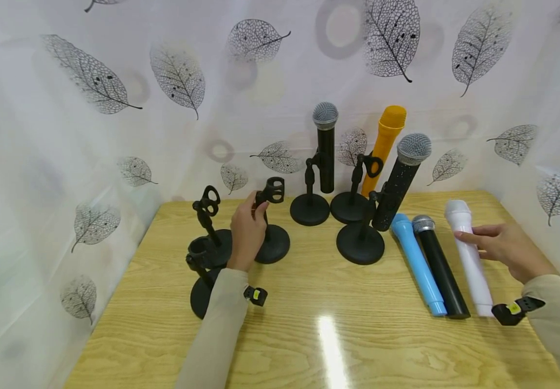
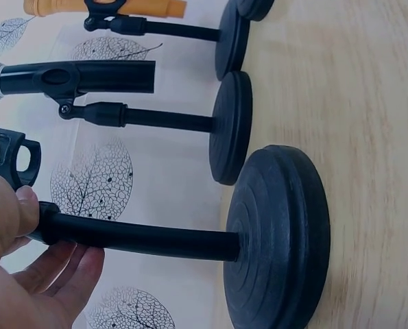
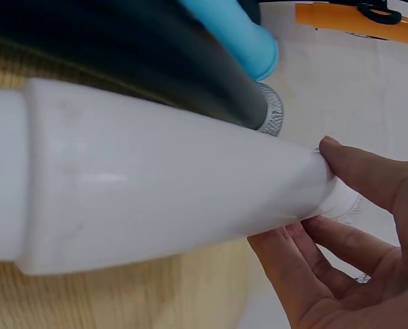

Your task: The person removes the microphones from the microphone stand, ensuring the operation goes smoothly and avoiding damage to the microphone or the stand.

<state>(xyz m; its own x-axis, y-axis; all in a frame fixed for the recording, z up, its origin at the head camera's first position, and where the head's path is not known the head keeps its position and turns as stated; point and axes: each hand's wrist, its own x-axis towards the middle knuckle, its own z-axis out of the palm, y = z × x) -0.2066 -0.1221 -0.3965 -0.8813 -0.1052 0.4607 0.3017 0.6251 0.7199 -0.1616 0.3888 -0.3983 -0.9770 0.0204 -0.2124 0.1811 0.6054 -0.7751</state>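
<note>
My left hand [image 1: 249, 229] grips the upper part of a black microphone stand [image 2: 149, 238], just below its clip [image 1: 274, 190]; the clip holds no microphone. At the table's right side my right hand [image 1: 513, 249] holds a white microphone [image 1: 472, 265] near its head, thumb on one side and fingers on the other. In the right wrist view the white microphone [image 3: 169, 178] fills much of the frame. Beside it lie a black microphone [image 1: 440, 270] with a silver head and a light blue microphone [image 1: 418, 265], side by side on the wood.
Three stands at the back hold a black microphone [image 1: 326, 146], an orange microphone [image 1: 384, 146] and a larger black microphone [image 1: 399, 186]. Left of my left arm stand two bare stands, one behind [image 1: 219, 246] and one in front [image 1: 201, 294]. A leaf-patterned curtain [image 1: 280, 108] borders the wooden table [image 1: 290, 335].
</note>
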